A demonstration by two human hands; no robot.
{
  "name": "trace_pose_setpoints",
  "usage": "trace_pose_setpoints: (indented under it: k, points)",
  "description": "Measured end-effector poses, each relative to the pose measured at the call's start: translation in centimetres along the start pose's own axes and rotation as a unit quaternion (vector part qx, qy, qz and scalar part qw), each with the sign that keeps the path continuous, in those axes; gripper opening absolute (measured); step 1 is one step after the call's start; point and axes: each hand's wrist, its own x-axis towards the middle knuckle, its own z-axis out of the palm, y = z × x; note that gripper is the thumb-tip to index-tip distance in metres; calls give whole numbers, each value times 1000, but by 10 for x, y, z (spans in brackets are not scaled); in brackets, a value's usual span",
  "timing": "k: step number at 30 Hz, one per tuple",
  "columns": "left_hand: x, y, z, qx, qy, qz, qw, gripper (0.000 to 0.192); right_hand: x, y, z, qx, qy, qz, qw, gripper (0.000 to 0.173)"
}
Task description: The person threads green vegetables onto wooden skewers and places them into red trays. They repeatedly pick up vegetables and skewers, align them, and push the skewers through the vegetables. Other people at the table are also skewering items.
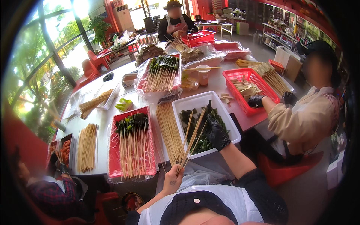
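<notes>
My left hand [173, 178], bare, grips the lower ends of several bamboo skewers [194, 135] that fan out up and to the right. Over a white plastic tray [177, 108] of dark green kelp pieces [198, 143], my right hand [218, 133] wears a black glove. Its fingertips pinch a kelp strip [209, 108] beside the skewer tips; glove and kelp partly blend together. Left of the tray lies a bundle of bare skewers [168, 126]. Further left, a red tray [113, 157] lined with clear plastic holds kelp threaded on skewers [132, 132].
Another lined tray [180, 60] of kelp skewers stands farther back, near a cup [203, 80]. At right, a gloved co-worker [303, 118] reaches into a red basket [271, 90]. Other people sit at lower left [53, 191] and across the table [175, 24]. More skewers [87, 147] lie left.
</notes>
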Motion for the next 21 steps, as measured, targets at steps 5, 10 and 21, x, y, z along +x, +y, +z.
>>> trace_pose_setpoints:
  k: [5,10,21]
  points:
    - [4,-1,0,4,6,15,1000,10,-1,0,-1,-8,31,0,999,42]
    - [7,1,-2,0,-14,8,1000,10,-3,-2,-1,-30,-1,5,1000,41]
    - [65,17,-6,-266,-111,-108,951,11,-1,19,3,-32,-32,63,997,33]
